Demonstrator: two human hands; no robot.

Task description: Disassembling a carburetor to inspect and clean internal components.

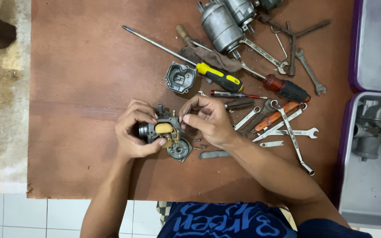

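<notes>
Grey metal carburettor [166,132] gripped in left hand [133,134], mid-board [80,88], nearer the front edge — yellow float up, long axis roughly left-right. Right hand [208,121] just beside it on the right, fingertips [186,118] pinched on a small pin-like part, too small to identify, tip touching or almost touching the carburettor's top right. Loose screws [198,143] just right of the body, under the right hand. Float bowl [180,77] apart, toward the far edge, by the yellow screwdriver [219,77].
</notes>
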